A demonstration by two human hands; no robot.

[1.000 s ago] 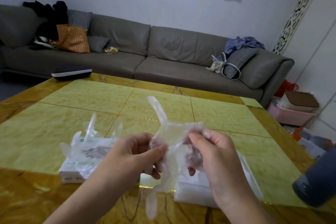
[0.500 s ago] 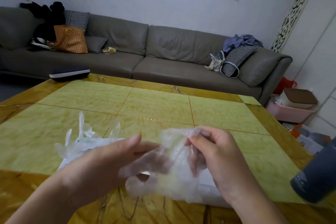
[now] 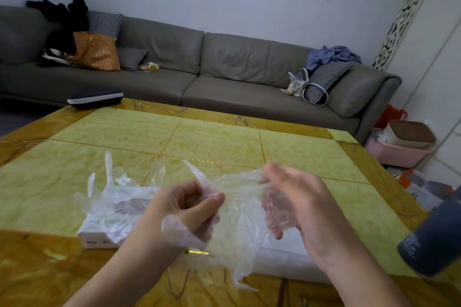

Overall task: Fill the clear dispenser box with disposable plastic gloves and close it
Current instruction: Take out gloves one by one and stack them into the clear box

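A thin clear plastic glove point(image 3: 237, 219) is stretched between my two hands above the table. My left hand point(image 3: 189, 209) pinches its left edge with thumb and fingers. My right hand point(image 3: 296, 204) grips the other side, its fingers seen through the film. Under the glove lies the clear dispenser box point(image 3: 287, 254), mostly hidden by glove and hands; I cannot tell if it is open. To the left, a white glove packet point(image 3: 97, 232) has several loose gloves point(image 3: 117, 194) spilling out of its top.
The yellow-green marble table point(image 3: 212, 142) stretches away in front. A dark grey bottle point(image 3: 434, 239) stands at the right edge. A dark case point(image 3: 94, 98) rests at the far left corner. Behind is a grey sofa point(image 3: 224, 75) with bags and cushions.
The glove hung bunched and upright between my hands a second ago. My hands have moved apart and spread it out flat over the box.
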